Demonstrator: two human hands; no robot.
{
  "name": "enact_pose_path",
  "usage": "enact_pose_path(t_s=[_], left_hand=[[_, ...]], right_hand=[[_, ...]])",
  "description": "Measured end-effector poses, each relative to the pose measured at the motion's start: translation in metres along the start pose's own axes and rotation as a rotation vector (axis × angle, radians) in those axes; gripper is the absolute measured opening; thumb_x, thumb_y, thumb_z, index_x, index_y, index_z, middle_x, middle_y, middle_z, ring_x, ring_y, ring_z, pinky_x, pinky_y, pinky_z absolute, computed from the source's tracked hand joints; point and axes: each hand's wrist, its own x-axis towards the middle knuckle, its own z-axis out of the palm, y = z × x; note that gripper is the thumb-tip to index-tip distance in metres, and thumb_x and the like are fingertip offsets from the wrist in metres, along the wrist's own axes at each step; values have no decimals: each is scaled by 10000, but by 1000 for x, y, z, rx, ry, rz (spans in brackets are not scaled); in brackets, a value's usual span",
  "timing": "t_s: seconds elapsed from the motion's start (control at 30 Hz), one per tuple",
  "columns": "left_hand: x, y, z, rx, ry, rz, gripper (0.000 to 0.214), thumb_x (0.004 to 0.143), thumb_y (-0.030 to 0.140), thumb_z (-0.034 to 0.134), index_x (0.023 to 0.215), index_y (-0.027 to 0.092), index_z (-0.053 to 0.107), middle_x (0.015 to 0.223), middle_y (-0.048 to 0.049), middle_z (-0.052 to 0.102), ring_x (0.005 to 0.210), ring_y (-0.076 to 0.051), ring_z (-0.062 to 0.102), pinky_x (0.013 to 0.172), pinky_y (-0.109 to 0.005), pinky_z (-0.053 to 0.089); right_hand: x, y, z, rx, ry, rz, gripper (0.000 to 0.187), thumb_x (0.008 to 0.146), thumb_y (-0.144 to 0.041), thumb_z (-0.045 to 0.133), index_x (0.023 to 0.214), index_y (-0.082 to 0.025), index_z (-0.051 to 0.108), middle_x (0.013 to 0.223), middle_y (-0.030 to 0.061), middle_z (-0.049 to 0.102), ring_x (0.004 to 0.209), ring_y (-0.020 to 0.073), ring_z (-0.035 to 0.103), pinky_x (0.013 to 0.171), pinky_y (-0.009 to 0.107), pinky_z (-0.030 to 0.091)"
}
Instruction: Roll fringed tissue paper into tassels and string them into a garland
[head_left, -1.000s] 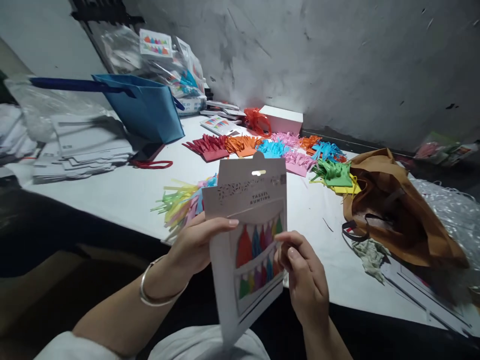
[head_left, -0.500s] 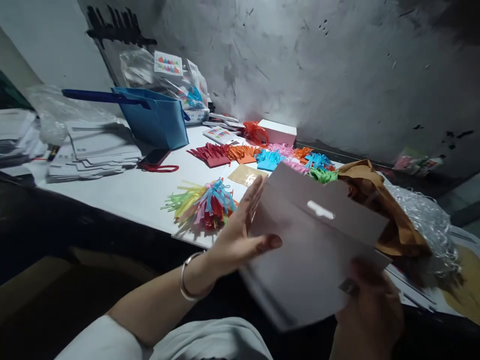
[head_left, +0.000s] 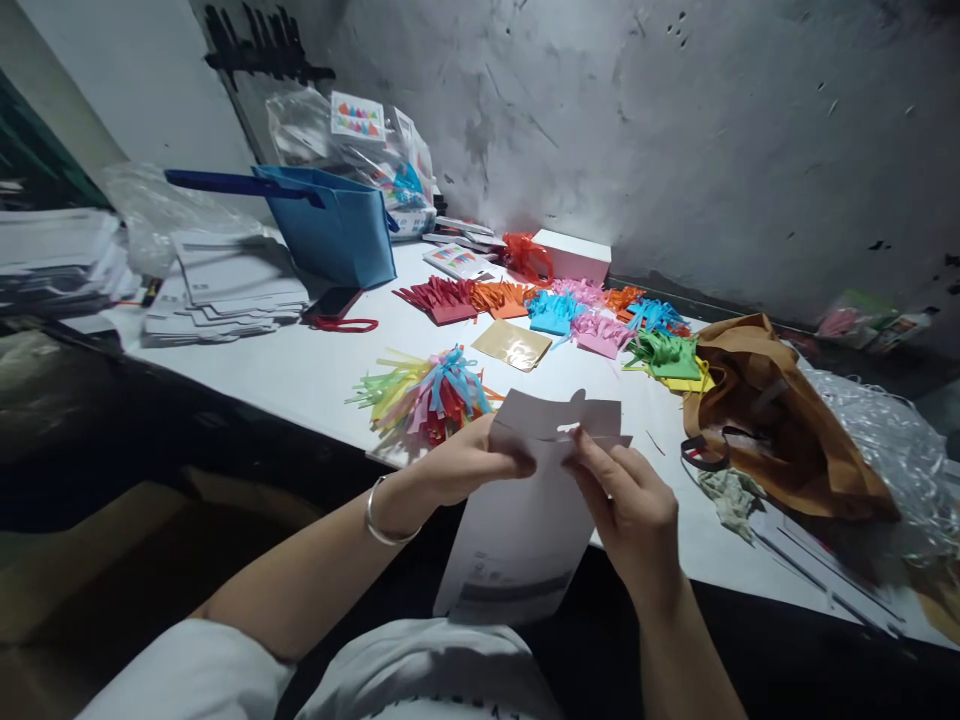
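A white paper packaging envelope (head_left: 517,535) with a hang-hole cut in its top flap is held over the table's front edge, printed lines near its lower end. My left hand (head_left: 469,465), with a silver bangle on the wrist, grips its left edge, thumb on the near face. At the flap beside the hang-hole, my right hand (head_left: 630,505) pinches the paper between thumb and fingers. Just beyond my left hand lies a bunch of multicoloured paper tassels (head_left: 439,395). A folded gold sheet (head_left: 512,344) rests behind the envelope.
Folded tassels in several colours, such as blue (head_left: 551,312) and green (head_left: 664,352), line the table. White envelopes (head_left: 225,290) are stacked left, near a blue bag (head_left: 334,230) and a phone (head_left: 334,305). To the right sit a brown bag (head_left: 795,430) and clear plastic (head_left: 877,430).
The envelope has moved left and tilted away at the top. My right hand has shifted from its lower right side to the flap; my left hand, earlier spread, has closed on the left edge.
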Motion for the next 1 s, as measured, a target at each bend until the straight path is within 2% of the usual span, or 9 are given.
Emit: enact_pose_path(t_s=[0.1, 0.17, 0.33, 0.47, 0.7, 0.8, 0.87, 0.93, 1.0], left_hand=[[0, -5, -4, -35, -29, -31, 303, 622, 139, 750, 925, 135, 744, 822, -27, 719, 792, -174, 620, 724, -246, 471], [-1, -8, -6, -97, -54, -86, 331, 632, 162, 757, 961, 125, 740, 840, -50, 733, 805, -192, 643, 741, -264, 493], [1, -20, -9, -326, -95, -205, 502, 703, 232, 775, 1181, 124, 666, 973, -113, 750, 802, -215, 697, 753, -305, 546], [3, -30, -12, -406, -69, -219, 507, 731, 244, 784, 1206, 130, 652, 1007, -121, 750, 813, -215, 716, 773, -317, 570], [0, -40, -16, -443, 15, -211, 448, 760, 237, 784, 1181, 133, 671, 975, -121, 760, 764, -208, 728, 714, -304, 591], [-1, -43, -20, -447, 58, -250, 424, 747, 245, 787, 1138, 114, 685, 945, -123, 764, 741, -200, 724, 674, -282, 585], [5, -44, -26, -405, 110, -246, 415, 741, 250, 775, 1120, 105, 686, 924, -122, 765, 727, -196, 718, 657, -277, 578], [21, -44, -31, -317, 166, -200, 422, 743, 263, 749, 1123, 94, 676, 914, -129, 763, 720, -205, 716, 653, -291, 573], [48, -43, -33, -232, 217, -132, 449, 744, 279, 725, 1136, 70, 660, 936, -159, 757, 760, -238, 720, 679, -326, 575]], right_hand=[[7, 8, 6, 175, -97, 94, 204, 937, -159, 617, 1115, -212, 700, 729, 0, 598, 626, 115, 539, 567, 235, 446], [4, 11, 10, 198, -81, 91, 172, 918, -132, 635, 1058, -207, 701, 705, -8, 578, 598, 108, 508, 539, 230, 417], [-13, 20, 29, -55, 112, -135, 377, 880, -41, 643, 1223, -197, 625, 673, -12, 574, 587, 129, 514, 614, 287, 424], [-20, 27, 41, -86, 151, -122, 483, 883, -45, 654, 1334, -200, 575, 662, -27, 529, 584, 121, 494, 622, 284, 421], [-22, 35, 40, -5, 105, -106, 415, 843, -2, 668, 1189, -231, 668, 623, -39, 531, 560, 115, 474, 605, 279, 403], [-26, 33, 39, 76, 143, -13, 291, 828, -58, 703, 1046, -252, 701, 620, -51, 544, 553, 105, 492, 605, 260, 421], [-28, 30, 38, 143, 213, 119, 177, 864, -98, 666, 981, -230, 675, 691, -31, 583, 592, 107, 530, 597, 248, 431], [-27, 26, 36, 223, 312, 280, 98, 926, -132, 573, 965, -209, 618, 725, -23, 563, 596, 104, 523, 564, 236, 416], [-23, 22, 31, 317, 396, 401, 92, 965, -159, 484, 930, -208, 553, 666, -58, 453, 524, 86, 439, 521, 223, 374]])
